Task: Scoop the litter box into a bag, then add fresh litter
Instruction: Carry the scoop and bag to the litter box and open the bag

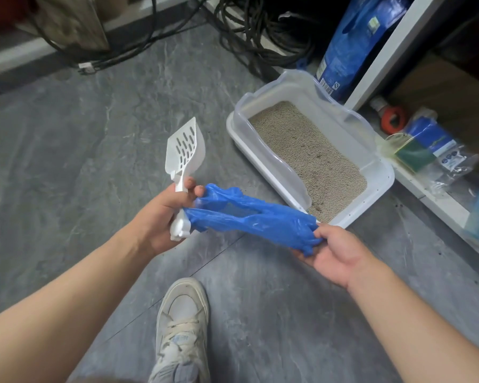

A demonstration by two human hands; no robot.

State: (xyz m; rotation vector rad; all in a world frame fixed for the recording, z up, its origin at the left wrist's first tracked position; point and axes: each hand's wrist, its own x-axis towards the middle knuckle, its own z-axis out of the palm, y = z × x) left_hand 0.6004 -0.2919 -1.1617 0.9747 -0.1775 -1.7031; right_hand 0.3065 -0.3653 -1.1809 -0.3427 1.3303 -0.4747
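A white slotted litter scoop [185,147] stands upright in my left hand [161,214], which grips its handle and also pinches one end of a crumpled blue plastic bag [255,217]. My right hand [332,252] grips the bag's other end, so the bag stretches between both hands above the floor. To the right lies the white litter box [263,164], with a clear rim and grey-beige litter [307,153] inside. A blue bag of litter [351,45] leans upright behind the box.
A white shelf unit [415,186] runs along the right, holding packets and a red item [393,120]. Black cables [249,34] lie coiled on the floor at the back. My white sneaker [181,324] rests on the grey floor below the hands.
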